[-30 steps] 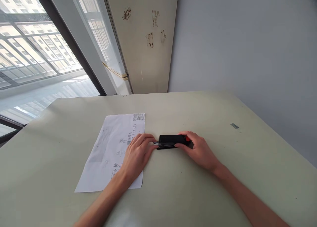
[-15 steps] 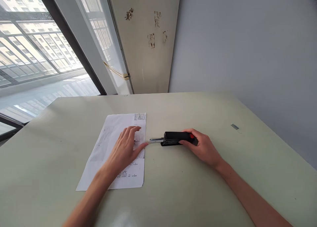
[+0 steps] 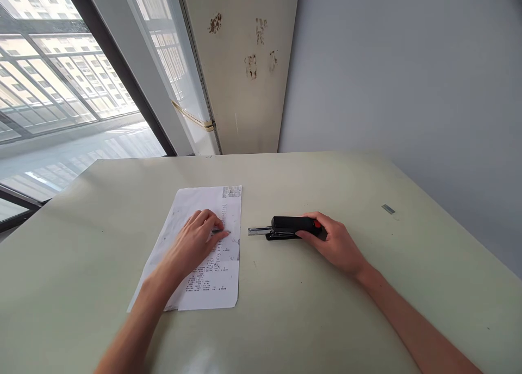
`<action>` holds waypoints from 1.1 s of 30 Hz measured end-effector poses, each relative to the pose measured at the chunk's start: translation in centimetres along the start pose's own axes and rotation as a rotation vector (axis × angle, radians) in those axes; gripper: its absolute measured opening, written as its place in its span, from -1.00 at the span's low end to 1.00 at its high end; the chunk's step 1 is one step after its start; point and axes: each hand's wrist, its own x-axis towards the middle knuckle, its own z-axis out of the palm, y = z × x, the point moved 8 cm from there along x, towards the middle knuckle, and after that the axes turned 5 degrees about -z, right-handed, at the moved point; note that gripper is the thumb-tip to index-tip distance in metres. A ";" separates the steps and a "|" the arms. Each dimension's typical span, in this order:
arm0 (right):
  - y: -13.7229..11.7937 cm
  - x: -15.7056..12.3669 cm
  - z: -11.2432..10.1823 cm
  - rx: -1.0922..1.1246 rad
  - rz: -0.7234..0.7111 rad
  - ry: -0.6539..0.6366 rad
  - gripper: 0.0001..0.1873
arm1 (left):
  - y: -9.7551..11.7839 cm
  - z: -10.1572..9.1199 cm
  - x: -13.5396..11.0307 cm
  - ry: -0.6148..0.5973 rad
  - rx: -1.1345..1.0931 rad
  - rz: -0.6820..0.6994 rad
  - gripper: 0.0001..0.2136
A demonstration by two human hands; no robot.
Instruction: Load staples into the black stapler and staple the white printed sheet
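Note:
A black stapler [image 3: 289, 223] with a red part at its rear lies on the table, its metal staple tray [image 3: 258, 231] sticking out to the left. My right hand [image 3: 337, 244] is closed around the stapler's rear end. Over some printed paper sheets [image 3: 220, 300], my left hand [image 3: 194, 241] has its thumb and fingertips drawn together. Between them shows a small dark grey strip [image 3: 216, 231], looking like a row of staples and partly covered by the fingers. A gap separates this hand from the tray's tip.
The pale table [image 3: 285, 319] bears everything. A short grey strip of staples [image 3: 388, 209] lies at its right side. Beyond the far edge stand a stained cabinet panel [image 3: 240, 102] and a grey wall [image 3: 387, 69]. A window [image 3: 53, 64] is on the left.
My left hand has drawn back left from the tray's tip, and its thumb and fingers have come together on the small strip. My right hand and the stapler hold their place.

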 end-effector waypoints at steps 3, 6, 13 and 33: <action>0.0 0.0 0.0 0.002 0.017 -0.001 -0.52 | 0.4 -0.5 0.0 0.031 -0.027 -0.016 -0.67; -0.1 0.0 0.0 0.010 0.022 -0.005 -0.53 | 0.5 -0.6 -0.1 0.041 -0.063 -0.081 -0.68; 0.0 -0.1 0.0 -0.007 0.011 0.000 -0.52 | 1.0 -0.6 -0.1 0.084 -0.114 -0.109 -0.68; -0.1 -0.1 0.2 0.026 0.009 -0.020 -0.56 | 0.2 -0.1 -0.4 0.011 -0.637 -0.401 -0.54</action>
